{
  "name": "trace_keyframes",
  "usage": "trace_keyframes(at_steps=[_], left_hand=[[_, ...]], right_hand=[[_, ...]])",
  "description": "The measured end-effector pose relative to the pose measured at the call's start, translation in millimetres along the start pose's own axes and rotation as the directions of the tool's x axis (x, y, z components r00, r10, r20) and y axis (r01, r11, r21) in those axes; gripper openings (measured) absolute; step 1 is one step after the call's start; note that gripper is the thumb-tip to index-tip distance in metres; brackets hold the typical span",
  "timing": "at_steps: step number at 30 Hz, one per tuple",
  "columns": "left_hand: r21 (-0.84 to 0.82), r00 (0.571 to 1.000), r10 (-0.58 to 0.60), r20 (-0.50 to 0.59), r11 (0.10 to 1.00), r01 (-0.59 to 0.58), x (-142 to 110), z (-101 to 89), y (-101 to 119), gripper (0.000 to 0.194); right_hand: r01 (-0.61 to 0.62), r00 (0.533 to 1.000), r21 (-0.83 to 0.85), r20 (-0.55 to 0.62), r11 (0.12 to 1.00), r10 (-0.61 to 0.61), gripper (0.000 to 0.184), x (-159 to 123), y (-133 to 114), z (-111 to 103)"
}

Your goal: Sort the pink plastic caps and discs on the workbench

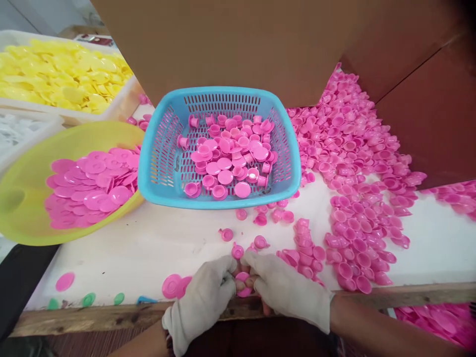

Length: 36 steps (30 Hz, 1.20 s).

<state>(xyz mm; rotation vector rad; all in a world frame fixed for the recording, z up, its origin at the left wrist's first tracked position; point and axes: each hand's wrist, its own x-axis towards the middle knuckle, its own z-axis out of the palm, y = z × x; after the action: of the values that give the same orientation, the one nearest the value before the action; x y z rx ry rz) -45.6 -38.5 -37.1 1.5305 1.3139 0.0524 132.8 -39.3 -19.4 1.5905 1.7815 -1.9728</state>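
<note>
A small pink toy saucer (244, 292) is pinched between my left hand (208, 295) and my right hand (290, 292) at the table's front edge. Both hands wear pale gloves with bare fingertips, and their fingers are closed around its sides. Whether a cup sits on its far side is hidden. Just beyond my fingers lie small pink toy cups (237, 251). Two flat pink saucers (171, 286) lie beside my left hand, partly under it. Next to my right hand is a cluster of pink cups (305, 258).
A blue basket (219, 202) holds pink cups joined to saucers. To its left, a yellow bowl (22, 163) contains pink saucers. A big heap of pink cups (349, 134) spreads rightward. Behind stand cardboard (230, 44) and a bin of yellow pieces (67, 74). A wooden edge (92, 320) borders the table.
</note>
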Motion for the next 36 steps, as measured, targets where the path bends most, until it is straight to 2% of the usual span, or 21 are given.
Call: trace_keyframes(at_steps=[4,7,9,11,13,16,20,22,24,27,28,30,31,32,34,35,36], left_hand=[[0.036,0.999,0.032,0.002,0.999,-0.032,1,5.2,2,0.015],[0.093,0.999,0.033,-0.023,0.995,-0.03,0,7.6,3,0.019],[0.035,0.998,0.054,-0.01,0.998,-0.054,0,5.7,4,0.019],[-0.057,0.997,0.065,0.035,0.996,-0.063,-1,1.9,6,0.015],[-0.079,0.998,0.044,0.055,0.996,-0.039,-1,-1.5,7,0.011],[0.018,1.0,0.03,-0.003,0.999,-0.03,-2,-1.9,10,0.013],[0.079,0.995,0.097,-0.029,0.992,-0.094,-6,0.6,14,0.015],[0.122,0.989,0.141,-0.041,0.983,-0.136,-11,-4.8,12,0.018],[0.221,0.982,0.161,-0.102,0.966,-0.136,-19,-17.9,6,0.015],[0.415,0.969,0.142,-0.203,0.909,-0.047,-35,-46.2,-6,0.012],[0.466,0.969,0.131,-0.212,0.884,-0.017,-40,-54.8,-11,0.014],[0.54,0.976,0.104,-0.192,0.841,0.017,-50,-66.0,-19,0.016],[0.566,0.981,0.091,-0.174,0.824,0.024,-54,-67.8,-22,0.017],[0.591,0.984,0.081,-0.156,0.806,0.028,-56,-67.2,-24,0.018],[0.629,0.99,0.069,-0.127,0.777,0.027,-56,-60.5,-26,0.018],[0.644,0.99,0.07,-0.12,0.764,0.024,-55,-55.8,-26,0.018],[0.656,0.99,0.075,-0.116,0.754,0.02,-54,-51.1,-26,0.019]], right_hand=[[0.032,0.999,-0.044,-0.016,0.999,-0.033,0.035,-4,-4,0],[0.142,0.98,-0.17,-0.114,0.975,-0.162,0.034,-7,-2,5],[0.2,0.955,-0.255,-0.164,0.946,-0.246,0.032,-6,3,8],[0.211,0.946,-0.295,-0.178,0.932,-0.271,0.03,-3,8,11],[0.216,0.939,-0.334,-0.187,0.917,-0.289,0.027,3,14,13],[0.233,0.929,-0.37,-0.189,0.899,-0.318,0.024,8,19,17],[0.282,0.912,-0.393,-0.174,0.875,-0.371,0.028,4,13,19],[0.303,0.904,-0.368,-0.18,0.879,-0.387,0.028,-1,5,17],[0.31,0.901,-0.333,-0.195,0.891,-0.387,0.025,-6,-3,11],[0.33,0.896,-0.166,-0.255,0.929,-0.364,0.019,-17,-14,-5],[0.363,0.881,-0.041,-0.311,0.931,-0.357,0.02,-21,-17,-11],[0.473,0.815,0.208,-0.473,0.856,-0.335,0.026,-29,-21,-23],[0.525,0.774,0.268,-0.546,0.808,-0.322,0.03,-31,-22,-27],[0.56,0.733,0.253,-0.596,0.789,-0.329,0.031,-32,-21,-30],[0.559,0.667,0.04,-0.615,0.828,-0.42,0.027,-29,-16,-28],[0.518,0.651,-0.136,-0.579,0.845,-0.492,0.024,-25,-12,-24],[0.456,0.644,-0.332,-0.518,0.826,-0.563,0.022,-18,-8,-19]])
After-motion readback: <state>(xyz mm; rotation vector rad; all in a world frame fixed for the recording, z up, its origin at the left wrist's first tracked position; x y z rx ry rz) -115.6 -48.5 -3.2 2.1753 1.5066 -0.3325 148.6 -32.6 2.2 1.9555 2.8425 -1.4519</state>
